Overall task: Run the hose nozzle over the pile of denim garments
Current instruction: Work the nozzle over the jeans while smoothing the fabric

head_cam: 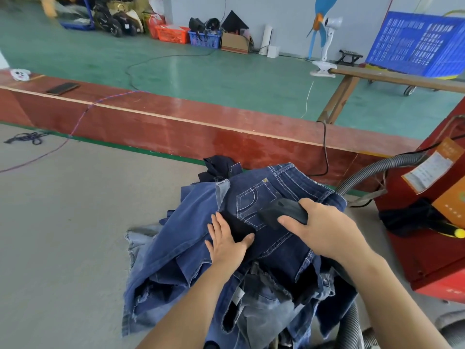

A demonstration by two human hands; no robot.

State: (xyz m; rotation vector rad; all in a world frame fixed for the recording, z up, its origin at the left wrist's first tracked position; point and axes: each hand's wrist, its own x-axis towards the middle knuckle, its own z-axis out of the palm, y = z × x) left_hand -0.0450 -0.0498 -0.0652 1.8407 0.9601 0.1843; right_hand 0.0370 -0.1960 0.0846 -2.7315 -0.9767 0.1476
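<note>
A pile of denim garments [191, 248] lies on the grey table in front of me, with dark blue jeans on top. My right hand [324, 230] grips a black hose nozzle [284, 210] and holds it against the top jeans near the stitched pocket. My left hand [226, 238] lies flat on the denim just left of the nozzle, fingers straight. A grey ribbed hose [372, 170] curves behind the pile toward the red machine.
A red machine [432, 222] stands close on the right. A red wooden ledge [176, 124] borders the grey table surface [63, 235] at the back. More ribbed hose [352, 331] lies at the lower right. A phone [63, 88] rests on the ledge.
</note>
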